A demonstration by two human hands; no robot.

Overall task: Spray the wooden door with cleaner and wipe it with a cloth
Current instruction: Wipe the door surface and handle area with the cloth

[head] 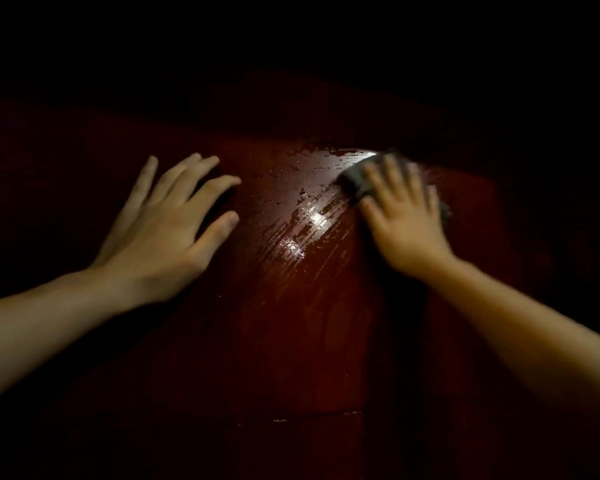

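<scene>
The dark red wooden door [291, 323] fills the head view, dimly lit. A wet, shiny streaked patch [309, 209] glistens in its middle. My right hand [400, 216] presses flat on a grey cloth [355, 180] against the door, just right of the wet patch; the hand is blurred. The cloth shows above my fingers and at the hand's right edge. My left hand [167, 230] rests flat on the door to the left of the patch, fingers spread, holding nothing. No spray bottle is in view.
A horizontal groove or panel edge [312, 415] crosses the door below the hands. The upper part and the edges of the view are too dark to make out.
</scene>
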